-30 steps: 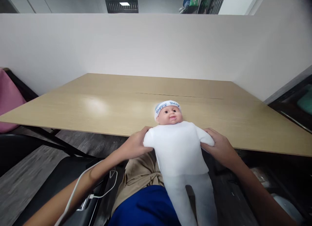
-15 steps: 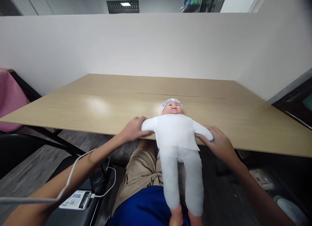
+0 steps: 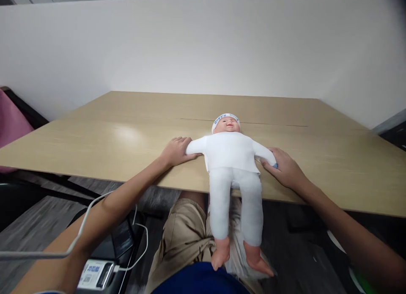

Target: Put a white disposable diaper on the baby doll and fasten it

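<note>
A baby doll (image 3: 233,152) in a white top, white trousers and a white headband with blue lettering lies face up on the wooden table (image 3: 95,150). Its head points away from me, and its legs hang over the near edge with bare feet showing. My left hand (image 3: 178,152) grips the doll's arm on the left, the thumb side against the sleeve. Around the other sleeve's end my right hand (image 3: 282,166) is closed, with a bit of blue showing at the cuff. Both hands rest on or just over the tabletop.
Behind the table stands a white partition (image 3: 203,44). A black chair with pink cloth (image 3: 12,120) is at the left. Beside my leg lies a white device (image 3: 97,275) with a white cable (image 3: 139,256), and another cable (image 3: 80,228) crosses my left forearm.
Both hands have moved the doll forward, farther onto the table. Its feet now show fully. The camera view has tilted down slightly.
</note>
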Demonstrator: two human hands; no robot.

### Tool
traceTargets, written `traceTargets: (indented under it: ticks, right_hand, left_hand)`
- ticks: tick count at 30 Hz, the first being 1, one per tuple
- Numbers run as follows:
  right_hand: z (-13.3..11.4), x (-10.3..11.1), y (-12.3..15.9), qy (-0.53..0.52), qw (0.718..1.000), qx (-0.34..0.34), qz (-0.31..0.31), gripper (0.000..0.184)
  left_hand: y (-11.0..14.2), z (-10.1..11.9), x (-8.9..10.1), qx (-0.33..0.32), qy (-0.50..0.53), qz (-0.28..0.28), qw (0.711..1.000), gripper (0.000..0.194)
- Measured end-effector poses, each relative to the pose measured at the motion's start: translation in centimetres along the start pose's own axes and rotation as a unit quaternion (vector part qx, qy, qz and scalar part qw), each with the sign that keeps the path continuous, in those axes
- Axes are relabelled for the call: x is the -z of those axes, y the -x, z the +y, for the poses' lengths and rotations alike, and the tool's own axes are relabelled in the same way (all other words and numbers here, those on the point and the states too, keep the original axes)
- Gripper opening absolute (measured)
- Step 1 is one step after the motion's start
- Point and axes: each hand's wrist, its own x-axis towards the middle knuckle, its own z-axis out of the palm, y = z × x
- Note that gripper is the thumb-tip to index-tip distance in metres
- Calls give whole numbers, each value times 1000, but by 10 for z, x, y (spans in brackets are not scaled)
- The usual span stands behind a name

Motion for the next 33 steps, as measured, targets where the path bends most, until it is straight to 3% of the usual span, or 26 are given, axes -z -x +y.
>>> traceTargets:
  ticks: [11,19,24,31,33]
  right_hand:
    - [53,-37,-127,-4,1000,-21,11,39]
    - [85,-62,-206,13,996,-35,76,44]
    - [104,-69,-230,26,994,-6,106,54]
    - [128,-78,-223,41,992,-31,115,68]
    - [133,-81,-223,20,989,-66,131,73]
  left_hand:
    - [-104,-80,-39,29,-2,34,999,77]
    - [-168,-131,-68,74,7,90,993,75]
    - [-178,-149,-78,112,35,103,988,64]
    - [-170,-150,-76,145,66,86,983,59]
    - [-165,-147,-74,158,65,89,981,57]
